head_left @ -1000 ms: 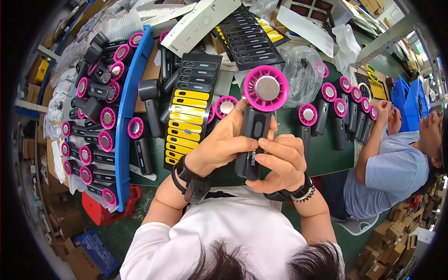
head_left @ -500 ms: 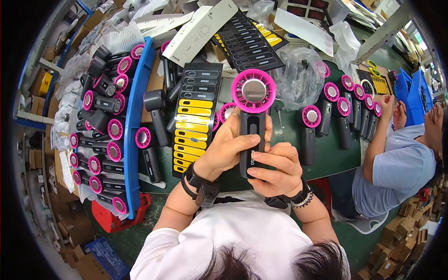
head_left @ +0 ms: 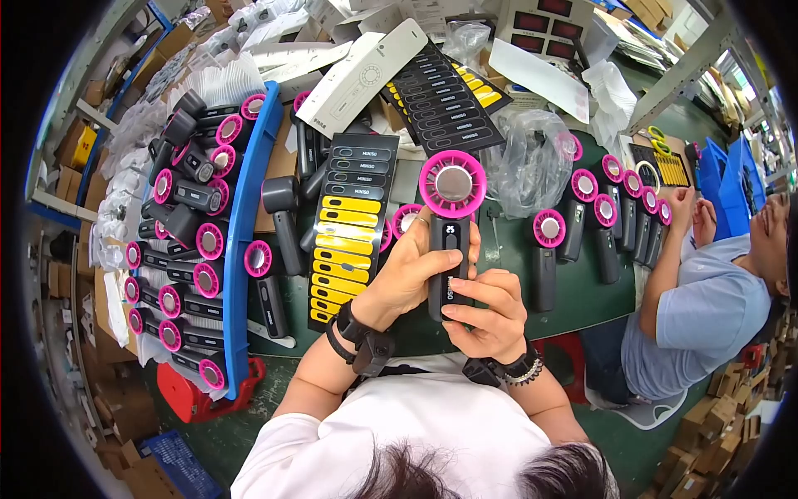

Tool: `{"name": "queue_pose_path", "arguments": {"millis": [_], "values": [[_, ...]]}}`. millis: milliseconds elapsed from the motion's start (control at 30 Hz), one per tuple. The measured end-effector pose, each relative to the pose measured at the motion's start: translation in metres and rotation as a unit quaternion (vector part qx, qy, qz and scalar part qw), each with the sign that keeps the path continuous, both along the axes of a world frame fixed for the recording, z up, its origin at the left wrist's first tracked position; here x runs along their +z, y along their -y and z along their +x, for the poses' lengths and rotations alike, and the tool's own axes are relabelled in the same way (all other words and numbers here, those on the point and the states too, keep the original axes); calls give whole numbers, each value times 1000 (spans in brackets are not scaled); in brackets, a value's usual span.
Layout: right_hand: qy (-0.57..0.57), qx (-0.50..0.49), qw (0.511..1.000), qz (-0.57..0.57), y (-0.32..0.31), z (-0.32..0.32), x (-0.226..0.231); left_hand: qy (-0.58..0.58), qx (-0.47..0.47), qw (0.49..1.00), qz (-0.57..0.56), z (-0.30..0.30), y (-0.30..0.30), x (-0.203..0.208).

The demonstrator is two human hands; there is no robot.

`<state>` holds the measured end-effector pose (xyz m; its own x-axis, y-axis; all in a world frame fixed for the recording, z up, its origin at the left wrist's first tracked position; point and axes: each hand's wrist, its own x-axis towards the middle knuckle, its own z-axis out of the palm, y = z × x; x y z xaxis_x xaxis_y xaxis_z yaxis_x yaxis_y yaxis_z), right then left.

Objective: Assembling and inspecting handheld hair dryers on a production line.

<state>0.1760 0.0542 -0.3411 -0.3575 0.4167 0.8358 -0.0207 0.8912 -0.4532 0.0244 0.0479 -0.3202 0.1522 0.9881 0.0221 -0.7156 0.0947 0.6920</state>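
Observation:
A black handheld fan (head_left: 451,187) with a pink ring and silver centre stands upright between my hands. My left hand (head_left: 413,270) wraps its handle from the left, thumb across the front. With bent fingers, my right hand (head_left: 492,309) presses on the lower front of the handle, over its pale lettering. A sheet of black and yellow label strips (head_left: 347,237) lies left of my hands, partly peeled down to yellow. Another handheld fan (head_left: 406,219) shows its pink ring behind my left hand, the rest hidden.
At left, a blue tray (head_left: 247,241) holds several pink-ringed fans. More fans (head_left: 548,237) lie in a row on the green table to the right. Behind are a white box (head_left: 363,76), black label sheets (head_left: 443,96) and clear plastic bags (head_left: 529,162). A person (head_left: 697,287) in light blue sits at right.
The fan and my hands sit slightly lower in the view, as do most things on the table. My right fingers have moved a little over the handle's lower front.

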Motion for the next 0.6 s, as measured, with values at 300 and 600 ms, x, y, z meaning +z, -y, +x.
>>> {"name": "queue_pose_path", "arguments": {"millis": [300,600], "values": [[13,-13,1000,-9,3,1,-6,25,0,1000,5,2,1,-10],[24,-23,999,-19,11,0,-10,41,6,999,-30,3,8,-16]]}}
